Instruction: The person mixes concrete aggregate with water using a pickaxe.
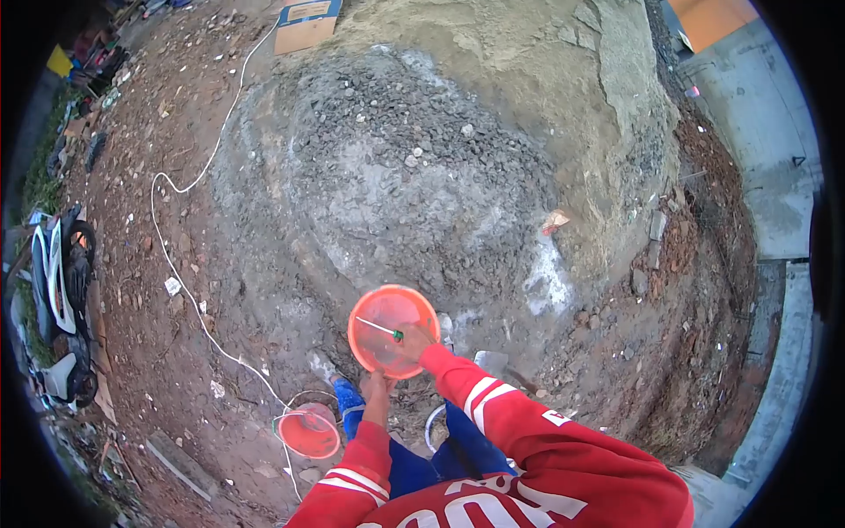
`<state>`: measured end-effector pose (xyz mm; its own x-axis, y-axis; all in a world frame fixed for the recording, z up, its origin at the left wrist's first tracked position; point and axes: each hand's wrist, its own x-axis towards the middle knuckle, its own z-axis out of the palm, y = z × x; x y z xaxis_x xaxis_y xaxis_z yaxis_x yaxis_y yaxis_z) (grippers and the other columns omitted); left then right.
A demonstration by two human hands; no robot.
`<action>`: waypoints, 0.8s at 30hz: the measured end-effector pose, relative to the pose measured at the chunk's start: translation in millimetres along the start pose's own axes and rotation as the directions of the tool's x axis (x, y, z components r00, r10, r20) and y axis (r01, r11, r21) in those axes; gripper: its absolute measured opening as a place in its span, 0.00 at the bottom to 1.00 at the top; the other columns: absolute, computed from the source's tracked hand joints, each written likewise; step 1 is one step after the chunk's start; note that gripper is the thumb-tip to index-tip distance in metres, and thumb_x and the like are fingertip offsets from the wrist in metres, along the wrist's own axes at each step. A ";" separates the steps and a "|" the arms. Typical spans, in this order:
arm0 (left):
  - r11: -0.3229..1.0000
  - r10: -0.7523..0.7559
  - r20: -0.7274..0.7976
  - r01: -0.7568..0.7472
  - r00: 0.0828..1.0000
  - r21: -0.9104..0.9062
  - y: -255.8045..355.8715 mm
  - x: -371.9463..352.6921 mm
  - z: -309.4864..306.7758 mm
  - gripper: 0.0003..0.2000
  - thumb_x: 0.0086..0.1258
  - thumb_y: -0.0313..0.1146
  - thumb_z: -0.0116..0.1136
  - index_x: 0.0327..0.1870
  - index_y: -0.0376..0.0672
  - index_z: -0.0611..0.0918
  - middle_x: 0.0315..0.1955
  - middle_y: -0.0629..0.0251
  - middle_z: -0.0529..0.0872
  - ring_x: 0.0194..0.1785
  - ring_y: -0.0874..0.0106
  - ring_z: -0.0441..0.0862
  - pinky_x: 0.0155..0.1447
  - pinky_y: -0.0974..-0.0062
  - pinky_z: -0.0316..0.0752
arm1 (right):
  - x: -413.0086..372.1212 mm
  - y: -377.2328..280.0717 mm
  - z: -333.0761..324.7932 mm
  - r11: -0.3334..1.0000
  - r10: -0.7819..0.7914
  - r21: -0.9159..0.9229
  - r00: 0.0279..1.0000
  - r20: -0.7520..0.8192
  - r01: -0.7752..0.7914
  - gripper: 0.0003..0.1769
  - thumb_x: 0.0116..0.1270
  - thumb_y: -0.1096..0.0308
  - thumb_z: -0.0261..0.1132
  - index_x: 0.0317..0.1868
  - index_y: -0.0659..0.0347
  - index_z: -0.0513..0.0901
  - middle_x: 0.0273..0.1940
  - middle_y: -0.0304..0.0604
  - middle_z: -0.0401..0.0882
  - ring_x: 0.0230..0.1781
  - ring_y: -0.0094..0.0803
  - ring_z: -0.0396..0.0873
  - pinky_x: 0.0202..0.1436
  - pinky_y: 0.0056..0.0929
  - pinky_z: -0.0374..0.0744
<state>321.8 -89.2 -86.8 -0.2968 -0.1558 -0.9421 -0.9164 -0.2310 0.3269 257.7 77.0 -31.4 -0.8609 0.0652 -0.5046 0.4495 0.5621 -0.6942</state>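
Note:
An orange bucket point(393, 297) is held up in front of my legs, its opening facing me. My left hand point(377, 385) is closed on the bucket's near rim. Inside the opening, my right hand point(415, 341) is closed around a thin, light-coloured rod with a green handle point(398, 335); the rod points left across the bucket's inside. My fingers hide part of the handle. Another orange bucket point(310, 431) stands on the ground left of my legs.
A grey mound of gravel and powder point(396, 167) lies ahead, with sand point(519, 53) behind it. A white cable point(211, 339) winds along the left ground. A motorbike point(62, 299) is at far left, and a concrete wall point(761, 150) at right.

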 end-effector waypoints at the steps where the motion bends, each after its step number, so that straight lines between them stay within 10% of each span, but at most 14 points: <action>1: 1.000 0.003 0.002 -0.003 1.000 0.022 -4.5 -5.8 3.1 0.11 0.65 0.32 0.52 0.37 0.30 0.76 0.32 0.55 0.80 0.34 0.66 0.82 0.38 0.74 0.84 | 3.1 13.3 -4.8 0.994 0.104 -0.042 0.994 0.036 -0.102 0.24 0.50 0.49 0.69 0.37 0.62 0.83 0.32 0.51 0.83 0.34 0.48 0.82 0.40 0.43 0.79; 13: 0.976 -0.213 0.431 0.177 0.877 0.123 -85.2 -14.4 122.4 0.13 0.68 0.35 0.52 0.44 0.33 0.74 0.39 0.55 0.80 0.43 0.64 0.82 0.50 0.65 0.83 | -54.9 89.9 -107.3 0.875 0.445 -0.149 0.887 -0.127 -0.460 0.24 0.52 0.51 0.66 0.47 0.56 0.84 0.43 0.53 0.84 0.49 0.52 0.80 0.53 0.45 0.78; 15: 0.983 -0.175 0.419 0.131 0.891 0.132 -100.9 5.5 131.1 0.12 0.67 0.34 0.53 0.44 0.34 0.75 0.38 0.56 0.80 0.41 0.65 0.82 0.46 0.67 0.82 | -76.3 103.0 -79.0 0.921 0.197 -0.281 0.946 -0.257 -0.269 0.26 0.50 0.53 0.66 0.48 0.58 0.81 0.41 0.53 0.83 0.47 0.57 0.79 0.51 0.51 0.78; 24: 0.999 0.022 0.401 -0.003 0.916 -0.048 -111.5 11.2 96.1 0.15 0.57 0.28 0.61 0.43 0.32 0.73 0.37 0.56 0.81 0.38 0.68 0.83 0.39 0.71 0.81 | -108.4 80.2 -36.6 0.959 0.145 -0.213 0.969 -0.198 -0.186 0.27 0.50 0.52 0.68 0.47 0.60 0.79 0.41 0.55 0.81 0.39 0.54 0.80 0.43 0.50 0.78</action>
<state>394.9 27.1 -141.0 -0.3994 0.2369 -0.8856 -0.9016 -0.2767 0.3325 378.4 145.2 -13.6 -0.8168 0.3078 -0.4879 0.5410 0.7024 -0.4626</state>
